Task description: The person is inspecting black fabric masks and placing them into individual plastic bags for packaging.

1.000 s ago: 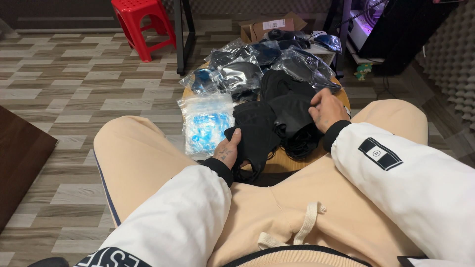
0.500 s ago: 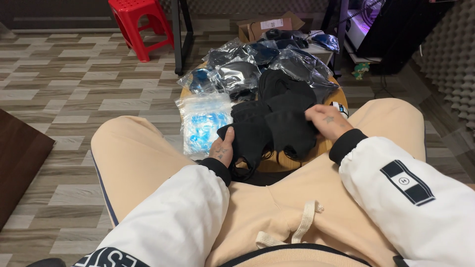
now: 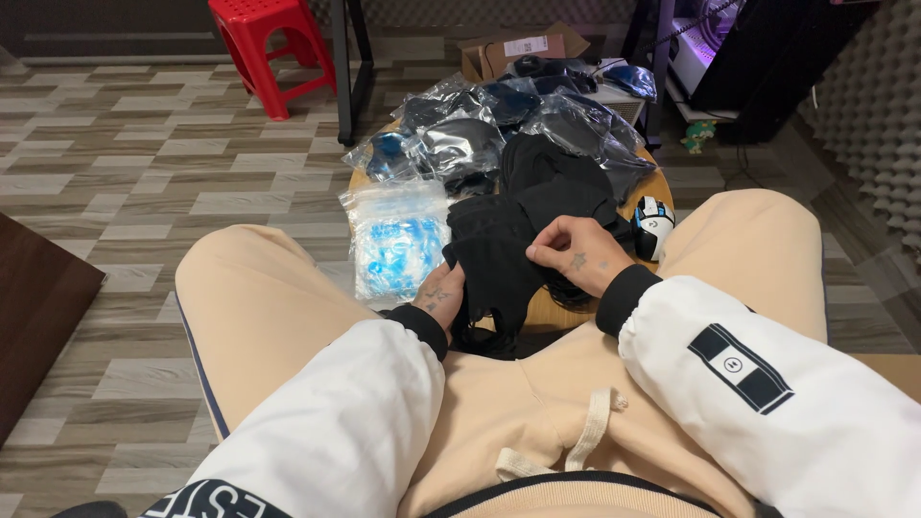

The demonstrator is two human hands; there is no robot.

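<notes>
Looking down from the head camera, a black fabric piece (image 3: 499, 259) is seen being held at the near edge of a small round wooden table (image 3: 552, 312), right between the knees of tan sweatpants (image 3: 259, 307). The left hand (image 3: 439, 299) is tucked under the cloth's lower left side with the fingers curled onto it, thumb on top. The right hand (image 3: 580, 257) is laid on the cloth's right side, fingertips pinched together on a fold. So both are clamped on the same piece.

As for progress, it's judged to be early-ish: more loose black fabric (image 3: 552, 187) is piled just behind, and a heap of clear plastic bags with dark contents (image 3: 480, 134) is stacked toward the far edge. Which of those are done can't be told. A zip bag of blue items (image 3: 395, 245) is lying at the left edge, and a white and black computer mouse (image 3: 654, 223) is parked at the right edge.

Around it, grey wood-look floor tiles (image 3: 144, 182) are seen, a red plastic stool (image 3: 264, 48) far left, an open cardboard box (image 3: 518, 48) behind the table, and dark foam panels (image 3: 878, 105) on the right wall.
</notes>
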